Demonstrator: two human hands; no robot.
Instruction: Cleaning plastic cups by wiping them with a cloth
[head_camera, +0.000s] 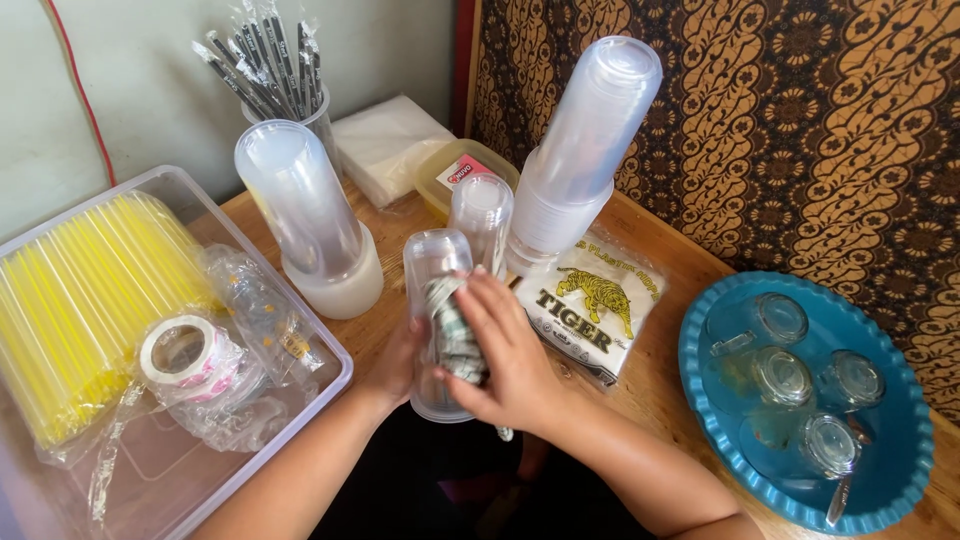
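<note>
My 2 hands, left (395, 362) and right (505, 355), clamp a clear jar (432, 300) (contents unclear) over the wooden table (660, 385), beside a patterned wall (800, 120).

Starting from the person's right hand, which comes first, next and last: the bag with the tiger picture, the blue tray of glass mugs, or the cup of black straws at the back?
From the right hand in the head view:
1. The tiger bag, lying flat just beside the hand, to its right.
2. The blue tray, farther right at the table's edge.
3. The cup of black straws, far back left by the wall.
</note>
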